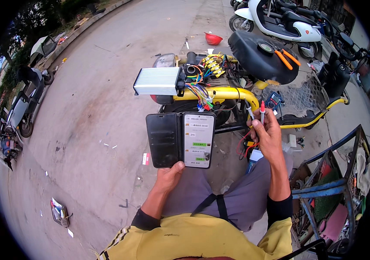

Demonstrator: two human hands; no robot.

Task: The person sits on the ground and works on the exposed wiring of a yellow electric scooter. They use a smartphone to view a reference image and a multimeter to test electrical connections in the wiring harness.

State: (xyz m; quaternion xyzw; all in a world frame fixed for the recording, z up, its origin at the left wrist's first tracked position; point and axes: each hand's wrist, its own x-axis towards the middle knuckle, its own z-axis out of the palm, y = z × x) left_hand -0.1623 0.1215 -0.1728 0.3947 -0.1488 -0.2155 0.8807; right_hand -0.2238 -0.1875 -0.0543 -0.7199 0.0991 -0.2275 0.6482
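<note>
My left hand (170, 177) grips the lower edge of a smartphone (198, 141) in an open black flip case (164, 141); its lit screen shows a chat. In my right hand (266, 131) is a red-tipped multimeter probe (262, 108), pinched upright, and a second pale probe (249, 111) stands beside it at the fingers. Beyond them is a yellow scooter frame (219, 93). A silver finned controller box (158, 81) rests on its left end, with coloured wires (200, 95) and yellow connectors (214, 66) next to it. A small multimeter (274, 100) lies past my right hand.
A black seat (258, 56) carries orange-handled pliers (287, 59). A red bowl-shaped object (213, 39) sits on the ground behind. At right stands a blue metal-framed rack (323, 188) full of parts. A white scooter (276, 21) and a parked scooter (27, 99) flank the pavement.
</note>
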